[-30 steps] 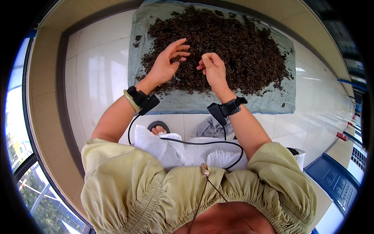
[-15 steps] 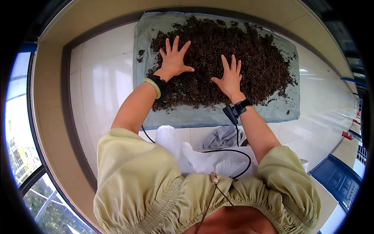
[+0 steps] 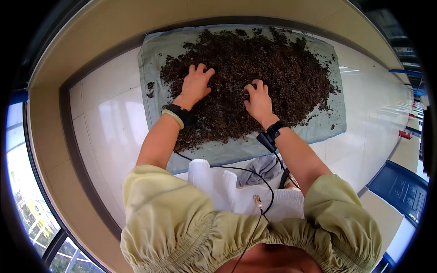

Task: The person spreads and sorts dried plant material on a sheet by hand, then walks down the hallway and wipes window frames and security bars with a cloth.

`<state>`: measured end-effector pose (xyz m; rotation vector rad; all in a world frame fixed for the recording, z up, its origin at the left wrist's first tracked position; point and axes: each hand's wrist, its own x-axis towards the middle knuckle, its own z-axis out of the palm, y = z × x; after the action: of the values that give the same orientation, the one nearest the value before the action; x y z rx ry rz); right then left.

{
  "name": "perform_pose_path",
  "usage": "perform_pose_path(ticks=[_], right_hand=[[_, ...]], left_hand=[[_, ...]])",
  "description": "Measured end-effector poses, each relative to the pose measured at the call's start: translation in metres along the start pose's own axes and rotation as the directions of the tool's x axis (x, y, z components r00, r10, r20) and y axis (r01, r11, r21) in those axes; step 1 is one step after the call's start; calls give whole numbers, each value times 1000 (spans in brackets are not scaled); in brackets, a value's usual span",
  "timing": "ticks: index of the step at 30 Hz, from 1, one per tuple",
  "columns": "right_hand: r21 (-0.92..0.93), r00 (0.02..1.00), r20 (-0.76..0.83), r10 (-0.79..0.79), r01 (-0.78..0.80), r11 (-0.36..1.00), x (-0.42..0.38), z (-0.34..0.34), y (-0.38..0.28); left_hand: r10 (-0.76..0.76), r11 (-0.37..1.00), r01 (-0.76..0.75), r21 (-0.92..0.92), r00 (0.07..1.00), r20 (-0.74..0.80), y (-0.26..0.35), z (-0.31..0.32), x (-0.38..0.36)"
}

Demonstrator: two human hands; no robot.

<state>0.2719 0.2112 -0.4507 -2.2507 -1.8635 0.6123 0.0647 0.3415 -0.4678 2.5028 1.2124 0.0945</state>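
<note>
A broad heap of dark brown, crumbly dried plant bits [image 3: 236, 109] lies spread over a pale grey-green cloth [image 3: 152, 54] on the floor. At the heap's left part, my left hand [image 3: 195, 85] presses down with its fingers bent into the bits. My right hand [image 3: 258, 101] is at the middle, its fingers curled in and the tips sunk among the bits. Both hands are closed around loose material, though the fingertips are largely hidden. A black strap [image 3: 178, 111] and a pale bangle [image 3: 173, 119] circle my left wrist; a black strapped device [image 3: 271, 135] is on my right.
Glossy pale tiles [image 3: 114, 113] surround the cloth, with a beige wall [image 3: 150, 13] beyond. Black cables [image 3: 236, 168] run from my wrists across my lap. A crumpled grey cloth [image 3: 260, 170] lies before me. A blue chair [image 3: 400, 186] stands at the right.
Both hands have gone from spread, stretched fingers to curled ones pressed into the heap, and have drawn slightly toward me. The view has tilted a little.
</note>
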Motion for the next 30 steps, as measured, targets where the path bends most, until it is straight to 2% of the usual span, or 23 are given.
perform_pose_path(ticks=[1,3,4,7,10,13,14,16,17,18,21,22,23,26,28,30], right_hand=[[30,999,-47,-2,4,1000,-4,0,3],[83,990,-142,-4,16,996,-9,-8,11],[145,981,-194,0,29,989,-12,-13,15],[331,949,-289,126,-24,943,-28,-27,20],[346,901,-412,137,16,938,-46,-42,20],[258,840,-541,42,118,959,-50,-38,41],[321,883,-455,112,46,946,-56,-44,46],[253,895,-439,80,38,967,-55,-48,59],[218,899,-433,66,33,975,-53,-50,69],[164,935,-351,54,5,986,-51,-48,83],[-2,960,-274,49,-51,999,-45,-56,85],[-77,979,-133,153,-164,983,-41,-59,79],[-101,981,-84,173,-181,978,-37,-57,76],[-152,976,67,209,-197,969,-31,-42,77],[-185,986,1,166,-163,969,-38,-29,71],[-195,991,-89,97,-113,974,-44,-22,73]], left_hand=[[-9,999,8,-39,1000,-25,-5,-6,0],[3,990,-39,-136,968,-252,-20,-18,2],[-14,985,-43,-170,948,-317,-29,-29,7],[-29,982,-56,-182,899,-437,-62,-49,26],[-114,965,33,-262,947,-302,-94,-49,49],[-4,997,28,66,941,-339,-118,-22,67],[-45,990,90,113,937,-347,-113,-14,63],[-111,956,199,216,925,-363,-67,-17,47],[-14,993,56,102,928,-372,-52,-11,44],[36,994,-1,110,947,-318,-32,-6,39],[155,978,-133,162,979,-134,21,9,40],[176,984,-172,41,977,-118,38,12,43],[171,984,-174,-37,983,-73,55,14,46],[165,986,-163,-24,976,144,94,11,48],[114,991,-129,36,955,276,103,13,48],[114,988,-135,72,965,238,102,13,41]])
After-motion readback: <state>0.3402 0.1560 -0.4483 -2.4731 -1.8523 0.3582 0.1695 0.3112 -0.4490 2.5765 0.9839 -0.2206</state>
